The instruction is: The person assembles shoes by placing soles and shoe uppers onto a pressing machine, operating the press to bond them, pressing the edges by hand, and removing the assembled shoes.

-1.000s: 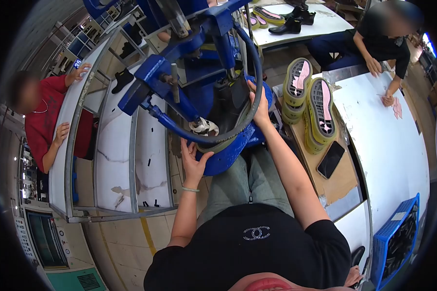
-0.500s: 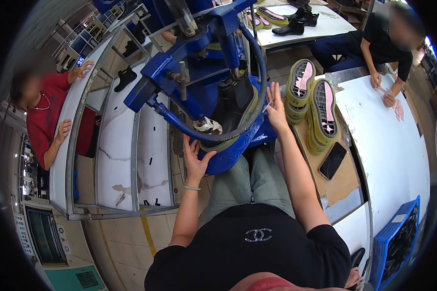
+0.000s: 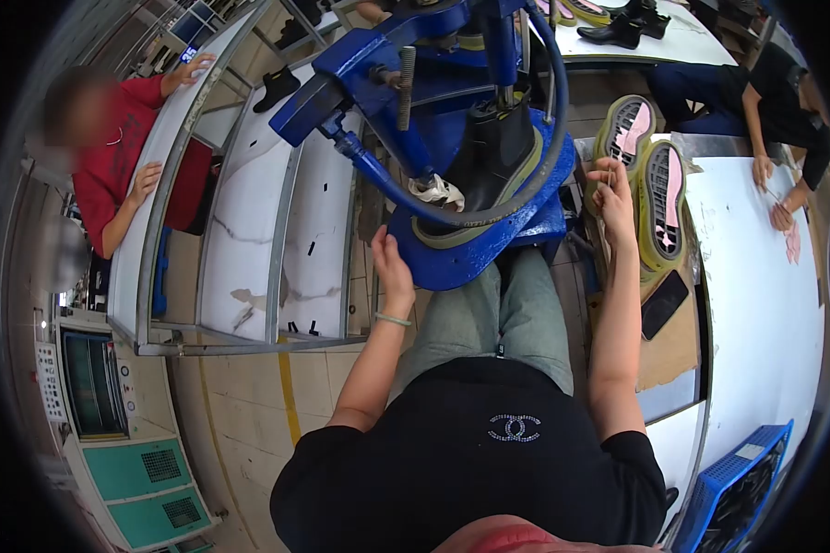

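Observation:
A black ankle boot [image 3: 495, 161] with an olive-green sole stands clamped in a blue press [image 3: 452, 266]. A white-wrapped pad [image 3: 436, 193] of the press bears on the toe end of the boot. My left hand [image 3: 394, 274], fingers stretched and holding nothing, is at the left edge of the blue press base. To the right of the press, my right hand [image 3: 615, 205] is raised with its fingers bent together around a thin stick-like thing, whose kind is too small to make out. Near this hand stand stacked olive-green soles [image 3: 666, 198] with pink patches.
A black phone [image 3: 665, 304] lies on cardboard [image 3: 670, 358] beside the soles. On the left is a metal rack [image 3: 277, 249] with a black boot [image 3: 276, 89]. A person in red stands behind it; another person works at the white table [image 3: 756, 323]. A blue crate [image 3: 742, 488] stands lower right.
My left hand has come off the boot's toe area to the press edge. My right hand has drawn back from the press, its fingers now bent. The view has shifted.

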The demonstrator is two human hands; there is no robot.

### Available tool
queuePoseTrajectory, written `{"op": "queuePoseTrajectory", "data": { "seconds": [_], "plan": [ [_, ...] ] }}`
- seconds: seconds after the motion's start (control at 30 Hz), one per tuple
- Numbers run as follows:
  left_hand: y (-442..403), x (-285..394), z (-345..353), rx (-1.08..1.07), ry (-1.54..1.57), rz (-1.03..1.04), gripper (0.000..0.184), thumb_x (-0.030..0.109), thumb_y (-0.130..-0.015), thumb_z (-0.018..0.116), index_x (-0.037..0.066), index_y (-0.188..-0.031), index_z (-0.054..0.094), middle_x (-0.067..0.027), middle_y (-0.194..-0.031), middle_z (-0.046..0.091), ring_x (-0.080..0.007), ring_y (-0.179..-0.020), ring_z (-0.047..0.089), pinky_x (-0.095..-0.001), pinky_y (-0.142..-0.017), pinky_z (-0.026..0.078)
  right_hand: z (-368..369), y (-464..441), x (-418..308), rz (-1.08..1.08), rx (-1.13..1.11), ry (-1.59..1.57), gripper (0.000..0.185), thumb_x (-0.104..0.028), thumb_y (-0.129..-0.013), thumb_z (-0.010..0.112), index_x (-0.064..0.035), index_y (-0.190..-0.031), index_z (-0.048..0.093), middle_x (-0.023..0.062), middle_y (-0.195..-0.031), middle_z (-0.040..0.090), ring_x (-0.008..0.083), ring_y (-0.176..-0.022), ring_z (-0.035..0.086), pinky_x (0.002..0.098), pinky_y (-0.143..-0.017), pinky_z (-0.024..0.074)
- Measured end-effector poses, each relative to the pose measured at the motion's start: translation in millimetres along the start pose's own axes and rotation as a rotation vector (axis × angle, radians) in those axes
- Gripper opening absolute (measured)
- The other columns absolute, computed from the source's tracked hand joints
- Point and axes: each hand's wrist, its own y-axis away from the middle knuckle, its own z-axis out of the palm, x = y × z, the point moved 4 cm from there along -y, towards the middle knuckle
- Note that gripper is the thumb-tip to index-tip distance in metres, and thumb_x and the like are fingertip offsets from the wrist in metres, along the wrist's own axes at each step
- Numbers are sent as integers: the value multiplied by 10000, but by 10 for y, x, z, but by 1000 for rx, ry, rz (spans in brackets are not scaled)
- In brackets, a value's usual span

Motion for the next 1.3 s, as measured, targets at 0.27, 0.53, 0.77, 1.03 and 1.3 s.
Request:
{"op": "queuePoseTrajectory", "data": {
  "seconds": [0.27,0.53,0.77,1.03,1.3],
  "plan": [
    [-417,-102,49,-111,-394,175,351,154,-971,504,-25,-1272,492,-191,-1236,571,-280,-1128,547,-356,-985,392,187,-130,74,-264,166,431,167,-154,-962,515,-73,-1077,606,59,-786,566,139,-728,558,288,-690,452],
    [-1474,-204,309,-514,-362,204,394,246,-961,559,-4,-1265,535,-127,-1213,606,-204,-1117,546,-315,-967,407,363,304,-248,-412,415,842,188,-134,-874,597,-142,-1027,705,90,-883,578,299,-816,623,401,-692,494],
    [-1748,-383,380,-614,-338,126,381,142,-973,518,-49,-1302,499,-99,-1240,594,-170,-1113,537,-269,-942,412,457,361,-249,-483,434,844,187,-99,-832,622,-134,-987,720,77,-815,573,274,-766,617,374,-661,487],
    [-2136,-410,487,-653,-448,3,294,156,-936,552,-3,-1175,616,-34,-1118,651,-127,-975,569,-271,-819,445,529,247,-358,-539,371,1077,173,-148,-764,635,-164,-895,746,47,-807,585,255,-779,613,392,-663,499],
    [-1876,-298,551,-777,-145,-289,461,311,-950,541,70,-1342,504,-39,-1379,487,-179,-1256,452,-317,-1025,367,651,392,-304,-559,364,1077,176,-124,-753,630,-150,-892,733,39,-812,582,242,-765,606,382,-653,492]
  ]
}}
